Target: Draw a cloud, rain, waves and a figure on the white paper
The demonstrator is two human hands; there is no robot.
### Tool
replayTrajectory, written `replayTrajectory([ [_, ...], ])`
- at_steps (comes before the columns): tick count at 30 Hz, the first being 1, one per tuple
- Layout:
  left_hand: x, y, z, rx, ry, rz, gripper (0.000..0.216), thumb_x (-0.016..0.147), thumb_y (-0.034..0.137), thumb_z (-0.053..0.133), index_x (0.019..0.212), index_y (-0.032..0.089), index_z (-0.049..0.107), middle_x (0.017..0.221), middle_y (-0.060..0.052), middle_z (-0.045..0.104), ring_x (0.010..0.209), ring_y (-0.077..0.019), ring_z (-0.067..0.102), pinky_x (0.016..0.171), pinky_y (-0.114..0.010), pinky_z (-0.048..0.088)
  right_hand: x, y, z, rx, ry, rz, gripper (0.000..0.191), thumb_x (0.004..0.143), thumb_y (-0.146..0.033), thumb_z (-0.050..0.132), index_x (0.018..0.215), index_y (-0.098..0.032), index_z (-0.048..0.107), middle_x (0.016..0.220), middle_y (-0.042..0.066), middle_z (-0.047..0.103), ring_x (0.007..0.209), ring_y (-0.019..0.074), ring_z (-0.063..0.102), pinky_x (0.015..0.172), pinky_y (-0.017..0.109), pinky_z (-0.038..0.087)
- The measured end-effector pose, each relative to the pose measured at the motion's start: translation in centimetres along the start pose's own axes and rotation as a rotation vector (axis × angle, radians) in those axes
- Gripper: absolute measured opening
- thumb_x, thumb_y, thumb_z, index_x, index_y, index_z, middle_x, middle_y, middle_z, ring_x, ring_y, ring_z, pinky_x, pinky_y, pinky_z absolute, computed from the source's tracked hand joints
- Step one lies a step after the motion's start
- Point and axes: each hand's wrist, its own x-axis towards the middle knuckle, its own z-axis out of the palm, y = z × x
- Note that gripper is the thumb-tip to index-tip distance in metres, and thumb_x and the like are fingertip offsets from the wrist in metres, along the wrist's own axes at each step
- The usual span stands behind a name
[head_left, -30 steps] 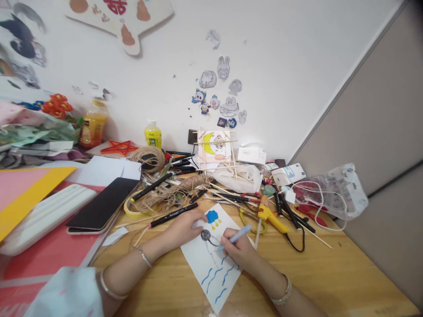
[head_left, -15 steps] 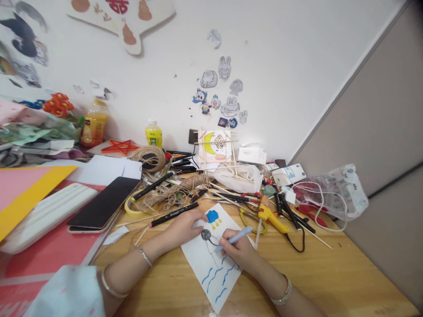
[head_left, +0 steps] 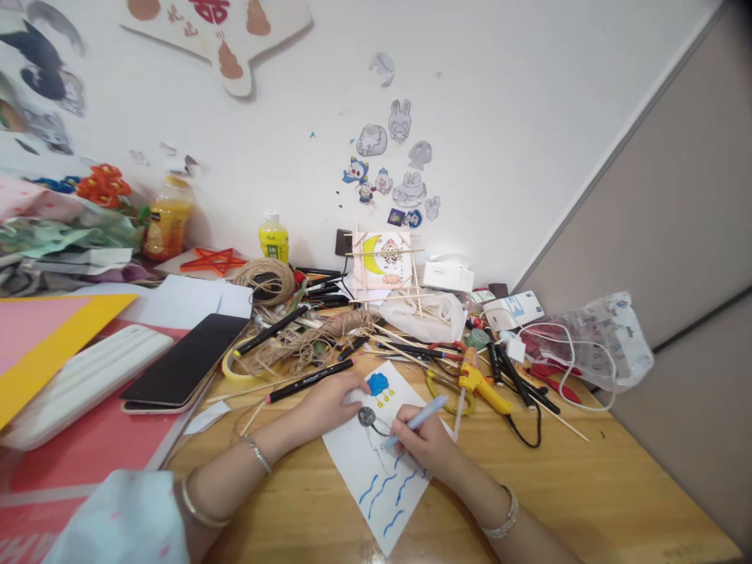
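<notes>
A sheet of white paper (head_left: 385, 513) lies at a slant on the wooden table. Drawn on it are a blue cloud with yellow stars, a dark round head with thin figure lines, and blue wavy strokes. My right hand (head_left: 426, 442) is closed around a light blue pen (head_left: 420, 419), whose tip meets the paper beside the figure. On the paper's upper left edge rests my left hand (head_left: 334, 403), its fingers stretched out and lying flat. Just beyond the left wrist is a black marker (head_left: 309, 381).
A yellow glue gun (head_left: 485, 384) with a cord lies right of the paper. Twine (head_left: 282, 356), sticks and markers crowd the back, before a stick frame with a moon drawing (head_left: 385, 262). A black tablet-like slab (head_left: 188, 364) and white case (head_left: 94, 384) are at left.
The pen and my right hand have shifted very slightly, with the pen's upper end a little higher. My left hand stays in place on the paper.
</notes>
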Motion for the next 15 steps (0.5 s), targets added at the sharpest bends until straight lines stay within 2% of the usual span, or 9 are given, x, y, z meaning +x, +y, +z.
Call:
replayTrajectory([
  [15,-0.1,0.16,-0.24,0.006,-0.006,0.007,0.028,0.074,0.012,0.055,0.096,0.021,0.069,0.104,-0.002,0.071,0.098,-0.0212,0.064,0.089,-0.027,0.045,-0.02,0.14,-0.07,0.036,-0.011,0.046,0.027,0.081,-0.036,0.054,0.06,-0.02,0.05,0.049,-0.005,0.047,0.047,0.011,0.047,0.045,0.021,0.035],
])
